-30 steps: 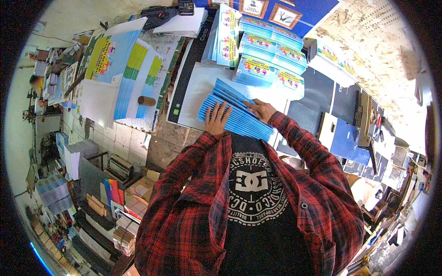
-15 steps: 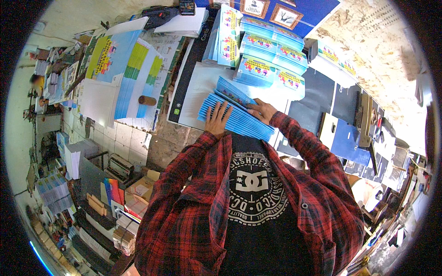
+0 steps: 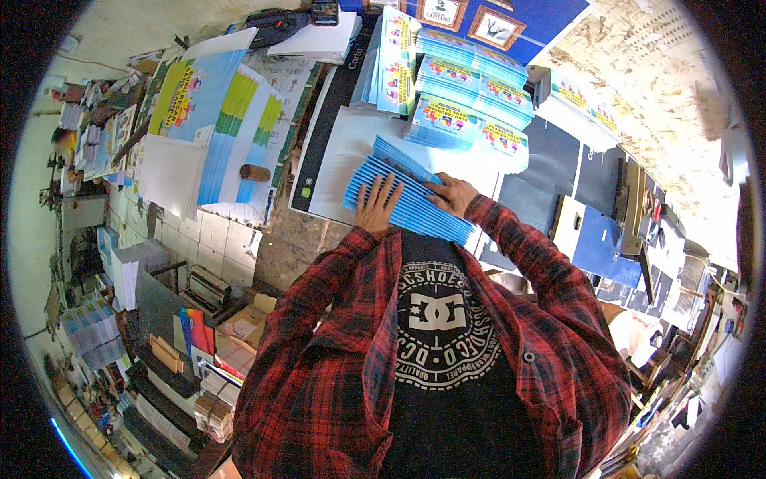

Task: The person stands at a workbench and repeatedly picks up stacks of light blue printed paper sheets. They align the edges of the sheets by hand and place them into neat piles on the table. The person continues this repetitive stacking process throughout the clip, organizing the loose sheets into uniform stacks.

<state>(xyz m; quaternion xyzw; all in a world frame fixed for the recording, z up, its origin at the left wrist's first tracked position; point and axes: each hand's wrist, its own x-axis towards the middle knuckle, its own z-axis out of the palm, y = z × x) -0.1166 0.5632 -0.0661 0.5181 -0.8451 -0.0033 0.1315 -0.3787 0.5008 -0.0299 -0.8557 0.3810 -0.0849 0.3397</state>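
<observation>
A fanned row of thin light-blue booklets (image 3: 427,211) lies overlapping at the table edge, close to my body. My left hand (image 3: 377,209) rests flat on its left part, fingers spread across the blue edges. At the upper right side of the row, my right hand (image 3: 453,194) has its fingers bent in and closed on the edges of the far booklets. The fingertips there are partly hidden. Beneath the row is a pale sheet (image 3: 335,172) on a black board.
Beyond my hands stand stacks of printed blue booklets (image 3: 445,118), with another upright pile (image 3: 396,68) to their left. On the left table lie large printed sheets (image 3: 179,100) and a brown cylinder (image 3: 255,173). Black and blue panels (image 3: 610,243) lie at right.
The far group of booklets has come down nearer to the rest, narrowing the gap, and less of its printed cover shows. My right hand has shifted slightly; my left hand stays put.
</observation>
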